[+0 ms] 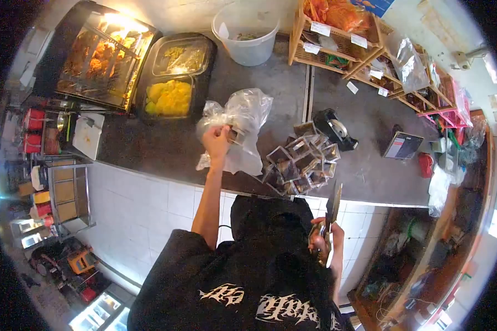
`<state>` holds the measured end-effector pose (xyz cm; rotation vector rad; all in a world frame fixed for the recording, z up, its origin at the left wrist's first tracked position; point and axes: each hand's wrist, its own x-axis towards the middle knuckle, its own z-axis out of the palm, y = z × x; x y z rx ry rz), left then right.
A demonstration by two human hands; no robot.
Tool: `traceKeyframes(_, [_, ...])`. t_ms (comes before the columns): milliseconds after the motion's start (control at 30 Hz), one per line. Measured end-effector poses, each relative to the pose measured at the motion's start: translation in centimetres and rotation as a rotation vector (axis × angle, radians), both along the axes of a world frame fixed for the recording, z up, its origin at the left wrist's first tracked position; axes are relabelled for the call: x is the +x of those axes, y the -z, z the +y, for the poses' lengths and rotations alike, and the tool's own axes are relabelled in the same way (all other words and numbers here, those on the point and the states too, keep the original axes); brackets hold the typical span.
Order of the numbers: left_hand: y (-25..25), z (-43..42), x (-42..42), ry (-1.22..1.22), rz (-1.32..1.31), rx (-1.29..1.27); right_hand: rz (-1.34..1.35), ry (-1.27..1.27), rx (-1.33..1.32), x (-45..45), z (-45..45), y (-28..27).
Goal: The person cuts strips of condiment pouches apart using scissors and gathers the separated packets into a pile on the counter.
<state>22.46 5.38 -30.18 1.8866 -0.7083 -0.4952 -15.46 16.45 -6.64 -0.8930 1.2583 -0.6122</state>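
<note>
On the dark counter lies a crumpled clear plastic bag point(248, 113). My left hand point(216, 142) is closed at its middle, with fingertips pinched by a small dark packet; whether they grip the packet or the film is unclear. Low at the right, in front of the counter edge, my right hand point(328, 241) is wrapped round the handles of metal scissors point(333, 207), whose blades point up toward the counter. Between the hands, a pile of small clear packets with dark contents point(301, 163) sits near the counter's front edge.
Behind the pile stands a black tape dispenser point(336, 129). A lit glass food case point(102, 60), a tray of yellow food point(168, 98) and a white bucket point(248, 47) are at the back left. Wooden racks point(337, 44) and a small box point(403, 146) are to the right.
</note>
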Motion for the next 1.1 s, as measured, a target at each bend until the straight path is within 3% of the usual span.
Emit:
traceKeyframes(67, [-4.9, -0.5, 0.2, 0.060, -0.168, -0.026, -0.020, 0.008, -0.014, 0.5, -0.2, 0.3])
traceKeyframes(200, [-5.9, -0.2, 0.7, 0.118, -0.529, 0.003, -0.006, -0.048, 0.020, 0.8, -1.1, 0.0])
traceKeyframes(333, [-7.6, 1.0, 0.3, 0.109, -0.672, 0.290, 0.003, -0.065, 0.052, 1.1, -1.2, -0.7])
traceKeyframes(433, [-10.3, 0.5, 1.2, 0.118, -1.140, -0.136, 0.013, -0.078, 0.042, 1.3, -1.6, -0.7])
traceKeyframes(567, [-11.4, 1.0, 2.7, 0.231, -0.611, 0.255, -0.060, -0.088, -0.010, 0.9, -1.5, 0.5])
traceKeyframes(700, [-16.3, 2.1, 3.2, 0.326, -0.455, 0.112, -0.281, -0.092, -0.024, 2.4, -2.8, 1.3])
traceKeyframes(833, [-22.9, 3.2, 2.0, 0.355, -0.498, -0.005, -0.516, -0.201, -0.041, 5.4, -4.5, 3.1])
traceKeyframes(967, [-28.4, 4.3, -0.9, 0.279, -0.263, -0.139, -0.654, -0.246, 0.043, 11.5, -6.2, 1.7])
traceKeyframes(1000, [-30.2, 4.9, -2.3, 0.280, 0.041, -0.237, -0.715, -0.193, 0.071, 12.8, -6.3, 1.6])
traceKeyframes(1100, [-32.0, 7.9, -5.0, 0.273, 0.265, -0.401, -0.725, 0.102, -0.008, 16.7, -7.9, -0.1])
